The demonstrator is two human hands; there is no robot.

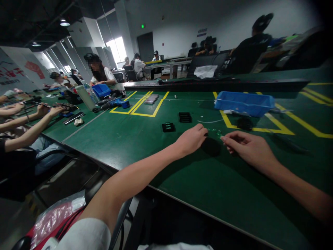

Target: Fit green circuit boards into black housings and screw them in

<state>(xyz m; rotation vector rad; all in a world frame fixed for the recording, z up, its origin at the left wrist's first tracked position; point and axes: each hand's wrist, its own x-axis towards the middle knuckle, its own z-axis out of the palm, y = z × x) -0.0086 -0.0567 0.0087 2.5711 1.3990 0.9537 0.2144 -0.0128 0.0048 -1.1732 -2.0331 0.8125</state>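
Standing by the green table (125, 139), I take the blue bin (244, 103) as my mark. A scatter of small clear pieces (215, 131) lies on the near side of the bin, toward the person, and a little left of its middle. The scatter strings out crosswise, roughly along the line that joins the two sets of fingertips. The left hand (192, 139) rests knuckles-up just left of the pieces, its fingers curled down so that I cannot tell whether they close on anything. The right hand (247, 147) lies nearer the person than the bin's right half, with thumb and forefinger pressed together and pointing left at the scatter; whether a piece sits between them is too small to see. Both hands are close to the pieces, the right fingertips perhaps a shade closer. The bin's inside is hidden by its near wall from here. Left of the bin sit two slotted trays: the farther black tray (185, 117) looks dark, and the nearer black tray (168, 127) shows greenish glints in its slots. A thin white wire (210, 121) lies between the bin and the left hand
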